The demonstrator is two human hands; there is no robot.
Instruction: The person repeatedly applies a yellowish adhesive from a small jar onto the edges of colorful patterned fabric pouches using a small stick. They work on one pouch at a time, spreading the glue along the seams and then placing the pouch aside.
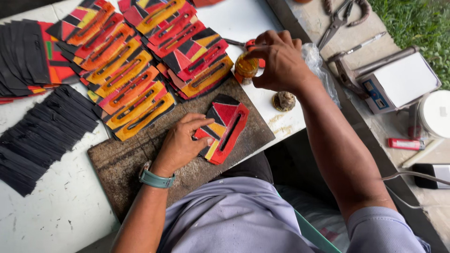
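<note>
My left hand (183, 140) presses flat on a red, black and yellow patchwork piece with a long slot (226, 126), which lies on a dark worn board (140, 159). My right hand (279, 61) reaches over a small amber jar (245, 67) on the white table, its fingers closed on the jar's top. A small round lid or cap (284, 100) lies on the table just below that hand.
Rows of finished orange, red and black patchwork pieces (136, 61) fan out behind the board. Stacks of black strips (42, 136) lie at left. On the ledge at right sit pliers (337, 18), a white box (398, 79), a red lighter (405, 144) and a crumpled plastic bag (318, 65).
</note>
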